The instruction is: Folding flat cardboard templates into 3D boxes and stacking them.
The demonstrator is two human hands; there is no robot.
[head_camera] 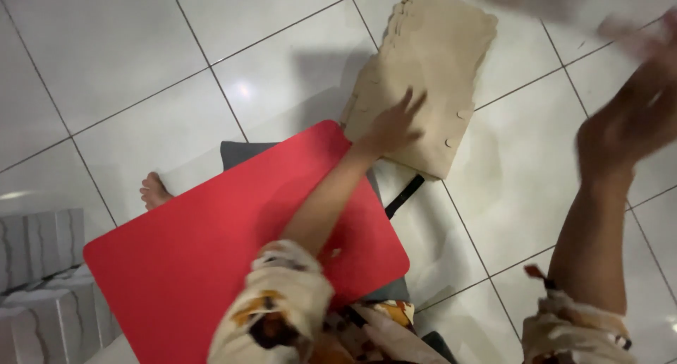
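Observation:
My left hand [392, 126] reaches forward and rests flat on a stack of beige foam puzzle-edged mats [425, 61] lying on the white tiled floor. Its fingers are spread over the near part of the top mat. My right hand [635, 110] is raised at the right of the view, blurred by motion, with nothing seen in it. A red flat board [211, 258] lies across my lap under my left forearm.
A dark grey cushion [240, 152] with a black strap [403, 196] shows under the red board. A bare foot [154, 192] rests on the floor at the left. Grey and white boxes [39, 265] stand at the lower left.

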